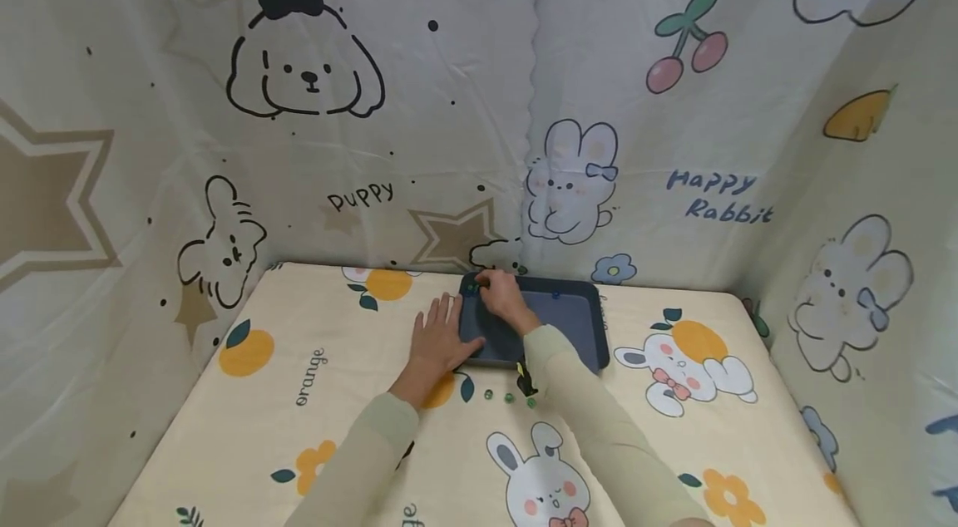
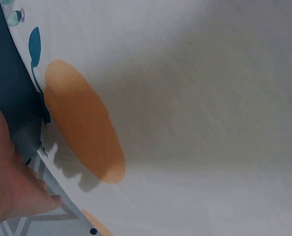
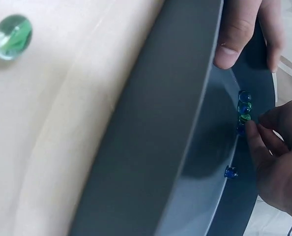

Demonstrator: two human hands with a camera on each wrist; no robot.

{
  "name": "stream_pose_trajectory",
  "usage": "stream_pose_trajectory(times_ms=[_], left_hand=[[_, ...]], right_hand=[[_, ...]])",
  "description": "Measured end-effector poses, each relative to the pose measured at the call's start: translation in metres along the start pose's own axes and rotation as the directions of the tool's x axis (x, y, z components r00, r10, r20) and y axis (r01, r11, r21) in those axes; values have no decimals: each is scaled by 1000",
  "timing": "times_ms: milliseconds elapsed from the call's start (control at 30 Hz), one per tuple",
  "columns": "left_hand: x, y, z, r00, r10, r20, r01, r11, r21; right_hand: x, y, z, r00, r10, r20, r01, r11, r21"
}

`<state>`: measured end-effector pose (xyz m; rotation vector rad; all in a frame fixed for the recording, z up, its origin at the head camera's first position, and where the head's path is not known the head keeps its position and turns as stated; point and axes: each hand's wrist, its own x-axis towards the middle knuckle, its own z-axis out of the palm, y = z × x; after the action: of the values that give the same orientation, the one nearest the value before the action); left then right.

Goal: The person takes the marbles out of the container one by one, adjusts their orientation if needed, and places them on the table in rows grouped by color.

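A dark blue-grey tray (image 1: 554, 327) lies flat at the back of the table. My left hand (image 1: 437, 336) rests at its left side with fingers straight and thumb over the near rim; the left wrist view shows only part of it. Over the far left corner, my right hand (image 3: 283, 162) has curled fingers, the fingertips pinching at the end of a short row of blue and green marbles (image 3: 245, 97) along the tray's wall. The marble at the fingertips is partly hidden. Apart from that row sits a single blue marble (image 3: 230, 172) by the far wall.
Three green marbles (image 1: 509, 398) lie on the printed tablecloth (image 1: 359, 444) in front of the tray. A small black and yellow item (image 1: 525, 381) shows beside the right sleeve. Printed fabric walls (image 1: 449, 136) rise behind the table and at both sides.
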<state>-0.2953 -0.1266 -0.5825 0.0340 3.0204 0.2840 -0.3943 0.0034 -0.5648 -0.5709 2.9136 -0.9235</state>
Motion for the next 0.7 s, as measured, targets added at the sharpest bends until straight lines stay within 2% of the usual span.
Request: stream_pose_trajectory(times_ms=[200, 500, 700], left_hand=[[1, 0, -1, 1000, -1, 10, 1, 1000, -12], [1, -1, 0, 1000, 7, -1, -7, 1000, -11], [1, 0, -1, 1000, 3, -5, -3, 1000, -20]], right_hand=[[3, -3, 0, 999, 17, 38, -16, 999, -29], [5, -1, 4, 997, -15, 74, 21, 997, -79], [7, 2, 8, 998, -20, 62, 26, 994, -102]])
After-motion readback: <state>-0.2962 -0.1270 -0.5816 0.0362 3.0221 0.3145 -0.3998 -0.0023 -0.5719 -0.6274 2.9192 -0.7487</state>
